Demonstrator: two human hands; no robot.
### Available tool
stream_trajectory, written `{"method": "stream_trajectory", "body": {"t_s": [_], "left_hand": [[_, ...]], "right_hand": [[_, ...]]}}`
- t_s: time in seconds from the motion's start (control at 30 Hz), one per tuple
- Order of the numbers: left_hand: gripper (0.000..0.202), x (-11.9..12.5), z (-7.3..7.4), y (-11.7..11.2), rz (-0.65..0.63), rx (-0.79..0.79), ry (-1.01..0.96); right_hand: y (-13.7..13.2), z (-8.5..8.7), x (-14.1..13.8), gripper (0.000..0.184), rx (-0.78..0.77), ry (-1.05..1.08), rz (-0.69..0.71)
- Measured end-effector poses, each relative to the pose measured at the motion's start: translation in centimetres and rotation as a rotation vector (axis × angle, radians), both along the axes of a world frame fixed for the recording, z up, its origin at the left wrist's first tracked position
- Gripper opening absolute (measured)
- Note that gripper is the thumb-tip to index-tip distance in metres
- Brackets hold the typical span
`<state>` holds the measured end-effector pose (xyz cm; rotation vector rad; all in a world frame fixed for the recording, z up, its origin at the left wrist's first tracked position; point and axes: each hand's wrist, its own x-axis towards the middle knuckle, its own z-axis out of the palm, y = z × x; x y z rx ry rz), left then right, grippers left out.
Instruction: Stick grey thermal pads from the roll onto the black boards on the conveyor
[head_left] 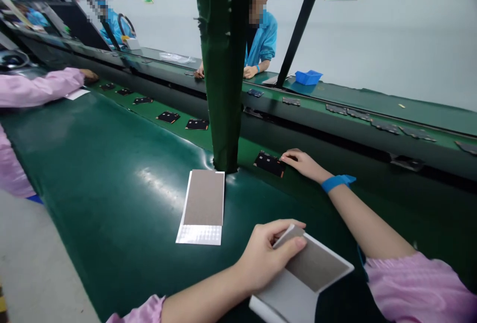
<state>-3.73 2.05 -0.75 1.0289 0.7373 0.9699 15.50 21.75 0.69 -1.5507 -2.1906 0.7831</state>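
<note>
My left hand [264, 253] is closed around a stack of white sheets with a grey-brown face [322, 266], low in front of me; the sheets bend over between thumb and fingers. Farther forward, my right hand [305, 165], with a blue band on its wrist, pinches the right edge of a flat black rectangular piece [267, 163] with small pale squares and orange tabs. That piece lies on the green strip along the work surface. Another grey-brown sheet on a white backing [204, 199] lies on the green table, left of my left hand.
A green-wrapped post [223, 64] rises from the table. Several more black pieces [197, 124] lie along the strip to the left. Across the divider are a person in blue [266, 40], a blue tray [308, 77] and more dark pieces. A pink sleeve [40, 87] reaches in at left.
</note>
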Motion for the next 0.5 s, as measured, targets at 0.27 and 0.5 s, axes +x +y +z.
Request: {"method": "stream_trajectory", "body": {"t_s": [0.27, 0.5], "left_hand": [[0.045, 0.2, -0.1, 0.1, -0.004, -0.065, -0.063], [0.039, 0.1, -0.2, 0.3, 0.041, -0.052, -0.087]], "right_hand": [[-0.3, -0.6, 2.0, 0.049, -0.030, -0.047, 0.034], [-1.3, -1.0, 2.7, 0.042, 0.050, -0.104, -0.039]]}}
